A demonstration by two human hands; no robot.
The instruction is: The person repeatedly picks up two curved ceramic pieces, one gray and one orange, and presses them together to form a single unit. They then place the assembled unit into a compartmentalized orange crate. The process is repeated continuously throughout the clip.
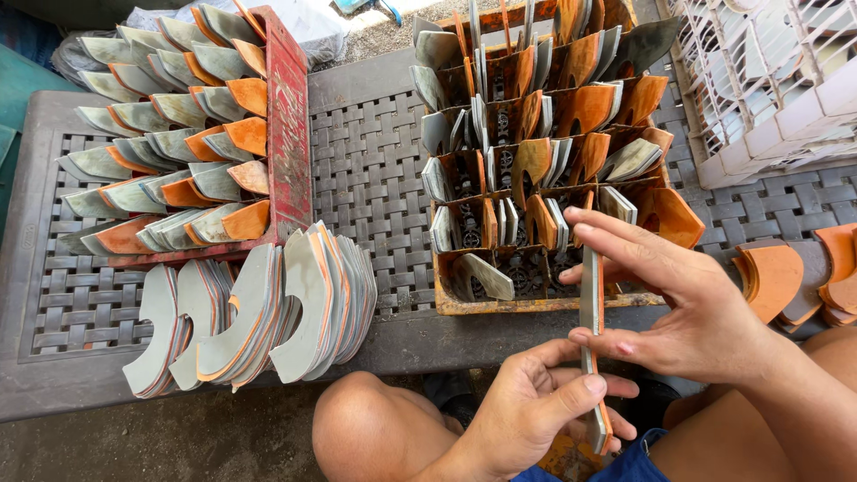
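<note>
Dark woven-pattern plastic table [375,161] over gravel ground. Orange divided crate [544,303] of curved grey-orange pieces, red rack [287,116] left, loose fanned stack [268,312] at the table's front edge. Right hand [687,303] and left hand [536,411] both pinch one thin piece [591,312] edge-on, just before the crate.

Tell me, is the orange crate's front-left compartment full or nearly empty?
Nearly empty: the front-left compartment holds one grey curved piece; neighbours are packed.
</note>
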